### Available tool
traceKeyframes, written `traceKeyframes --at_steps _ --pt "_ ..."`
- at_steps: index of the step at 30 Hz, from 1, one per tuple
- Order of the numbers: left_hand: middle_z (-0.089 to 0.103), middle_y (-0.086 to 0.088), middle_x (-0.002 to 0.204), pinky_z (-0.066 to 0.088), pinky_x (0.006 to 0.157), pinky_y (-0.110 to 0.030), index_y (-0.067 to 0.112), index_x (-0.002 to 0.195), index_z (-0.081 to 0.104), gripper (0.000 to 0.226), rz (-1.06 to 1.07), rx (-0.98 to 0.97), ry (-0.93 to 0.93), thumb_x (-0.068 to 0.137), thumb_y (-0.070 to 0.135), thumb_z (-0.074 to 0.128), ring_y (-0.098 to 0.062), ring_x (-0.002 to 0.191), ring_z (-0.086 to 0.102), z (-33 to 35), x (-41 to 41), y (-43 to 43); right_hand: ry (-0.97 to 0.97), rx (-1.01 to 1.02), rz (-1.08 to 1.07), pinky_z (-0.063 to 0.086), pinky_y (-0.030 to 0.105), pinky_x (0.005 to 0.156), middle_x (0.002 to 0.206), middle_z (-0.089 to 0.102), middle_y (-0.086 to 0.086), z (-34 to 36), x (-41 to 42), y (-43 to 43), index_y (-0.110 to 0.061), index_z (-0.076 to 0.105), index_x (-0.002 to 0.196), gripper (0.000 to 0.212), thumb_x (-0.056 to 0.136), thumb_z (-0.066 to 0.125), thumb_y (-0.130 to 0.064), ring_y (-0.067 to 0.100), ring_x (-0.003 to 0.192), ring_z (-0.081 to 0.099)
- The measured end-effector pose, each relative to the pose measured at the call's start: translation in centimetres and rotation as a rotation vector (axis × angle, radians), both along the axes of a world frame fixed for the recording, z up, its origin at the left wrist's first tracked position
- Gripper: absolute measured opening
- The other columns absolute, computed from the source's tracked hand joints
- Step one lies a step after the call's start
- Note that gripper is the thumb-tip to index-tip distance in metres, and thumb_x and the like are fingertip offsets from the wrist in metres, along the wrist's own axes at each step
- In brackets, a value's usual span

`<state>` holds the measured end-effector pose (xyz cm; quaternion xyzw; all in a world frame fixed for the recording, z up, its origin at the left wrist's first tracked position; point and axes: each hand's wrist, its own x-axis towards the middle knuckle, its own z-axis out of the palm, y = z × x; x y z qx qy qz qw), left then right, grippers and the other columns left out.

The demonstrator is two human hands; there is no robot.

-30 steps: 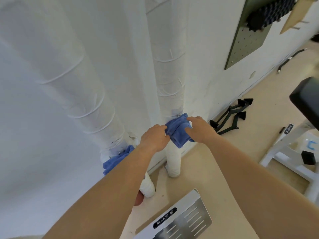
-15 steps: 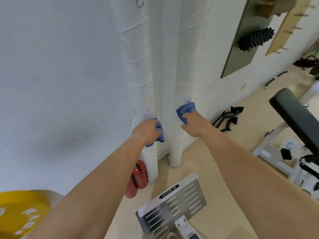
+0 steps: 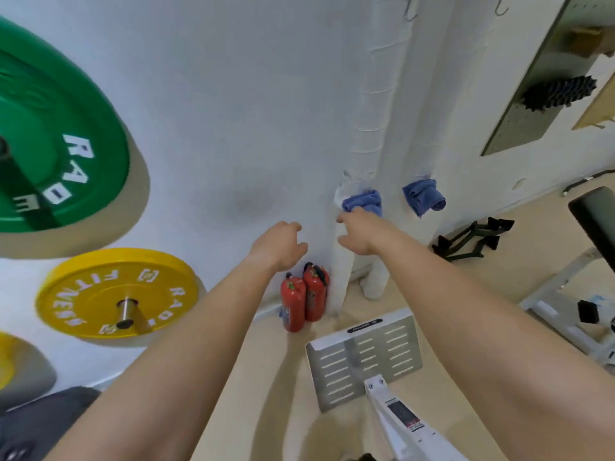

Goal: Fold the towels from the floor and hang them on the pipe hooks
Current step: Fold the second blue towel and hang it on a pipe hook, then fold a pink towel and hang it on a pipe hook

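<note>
Hanging against the white wall, two blue towels sit on a pair of white wrapped pipes in the head view. The left towel (image 3: pixel 363 200) is bunched on the left pipe (image 3: pixel 372 134). The right towel (image 3: pixel 424 196) droops from the right pipe (image 3: pixel 429 111), and the two are apart. The hooks that carry them are hidden by the cloth.

The right hand (image 3: pixel 361 232) reaches up with its fingers loosely spread. Its fingertips touch the lower edge of the left towel and its thumb is held away below, so nothing is gripped. The left hand (image 3: pixel 283 244) hovers near the wall, just left of the left pipe, with its fingers loosely curled and holding nothing.

Two red fire extinguishers (image 3: pixel 304 297) stand at the foot of the left pipe. A green weight plate (image 3: pixel 60 128) and a yellow weight plate (image 3: pixel 116 294) hang on the wall to the left.
</note>
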<state>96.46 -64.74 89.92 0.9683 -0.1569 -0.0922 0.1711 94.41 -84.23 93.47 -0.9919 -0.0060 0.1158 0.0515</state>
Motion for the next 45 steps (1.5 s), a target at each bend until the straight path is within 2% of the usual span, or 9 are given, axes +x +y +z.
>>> traceKeyframes --at_steps 8,13,16,20,23,30,37,41,45 --pt "0.055 -0.015 0.142 0.043 0.107 -0.041 0.011 0.142 0.051 0.053 0.492 -0.164 0.054 0.094 0.032 0.059 -0.032 0.130 0.052 -3.8 -13.8 16.9 0.042 0.042 0.332 0.044 0.047 0.102 0.152 0.036 0.013 -3.3 -7.7 16.7 -0.021 0.019 0.155 0.070 0.094 0.051 -0.031 0.037 0.130 0.046" --pt "0.053 -0.012 0.145 0.045 0.103 -0.040 0.011 0.145 0.047 0.054 0.745 -0.155 0.133 0.096 0.031 0.057 -0.031 0.130 0.052 -8.4 -27.1 24.0 0.149 0.049 0.625 0.042 0.046 0.105 0.153 0.037 0.011 -8.2 -16.5 26.2 -0.019 0.023 0.154 0.066 0.095 0.050 -0.032 0.034 0.135 0.042" --pt "0.058 -0.011 0.137 0.048 0.095 -0.040 0.014 0.139 0.052 0.050 0.863 -0.117 0.227 0.093 0.034 0.055 -0.030 0.122 0.056 -11.8 -36.1 26.4 0.230 0.054 0.782 0.042 0.046 0.105 0.154 0.035 0.011 -12.0 -22.8 30.5 -0.020 0.022 0.155 0.067 0.096 0.050 -0.033 0.033 0.136 0.042" --pt "0.050 -0.011 0.145 0.044 0.105 -0.042 0.013 0.145 0.046 0.057 1.009 -0.085 0.391 0.094 0.036 0.056 -0.031 0.131 0.050 -15.0 -47.7 28.6 0.338 0.015 0.912 0.044 0.046 0.100 0.151 0.036 0.011 -16.2 -31.2 34.1 -0.021 0.021 0.155 0.065 0.097 0.049 -0.033 0.035 0.131 0.045" --pt "0.054 -0.015 0.141 0.045 0.104 -0.041 0.012 0.143 0.047 0.056 1.148 -0.095 0.434 0.093 0.035 0.057 -0.031 0.127 0.053 -16.4 -55.3 30.6 0.409 -0.008 0.989 0.044 0.045 0.101 0.152 0.035 0.010 -18.2 -36.8 36.7 -0.021 0.023 0.155 0.065 0.097 0.049 -0.032 0.035 0.132 0.045" --pt "0.054 -0.013 0.141 0.045 0.104 -0.041 0.014 0.143 0.047 0.055 1.294 -0.150 0.484 0.093 0.034 0.056 -0.029 0.128 0.053 -19.1 -69.1 34.5 0.502 -0.026 1.070 0.043 0.045 0.104 0.151 0.037 0.012 -21.5 -47.2 42.5 -0.018 0.028 0.153 0.062 0.096 0.051 -0.033 0.035 0.132 0.045" --pt "0.052 -0.009 0.141 0.046 0.098 -0.036 0.017 0.142 0.048 0.049 1.287 -0.184 0.587 0.095 0.028 0.054 -0.027 0.125 0.053 -23.5 -82.0 41.0 0.582 -0.070 0.982 0.044 0.044 0.103 0.148 0.038 0.012 -26.3 -57.3 48.6 -0.018 0.030 0.152 0.061 0.096 0.050 -0.032 0.035 0.129 0.049" --pt "0.054 -0.012 0.139 0.045 0.100 -0.037 0.015 0.141 0.049 0.047 1.228 -0.226 0.598 0.096 0.030 0.055 -0.030 0.126 0.053 -26.5 -87.4 45.8 0.642 -0.085 0.936 0.046 0.044 0.101 0.140 0.045 0.012 -29.4 -63.9 52.2 -0.018 0.034 0.149 0.059 0.094 0.052 -0.031 0.034 0.123 0.053" --pt "0.054 -0.012 0.138 0.045 0.102 -0.038 0.014 0.140 0.049 0.047 1.278 -0.266 0.617 0.097 0.033 0.053 -0.029 0.124 0.054 -32.1 -90.1 49.4 0.734 -0.047 0.939 0.044 0.042 0.103 0.140 0.050 0.012 -34.2 -68.2 56.5 -0.016 0.041 0.145 0.057 0.091 0.053 -0.030 0.033 0.125 0.051"
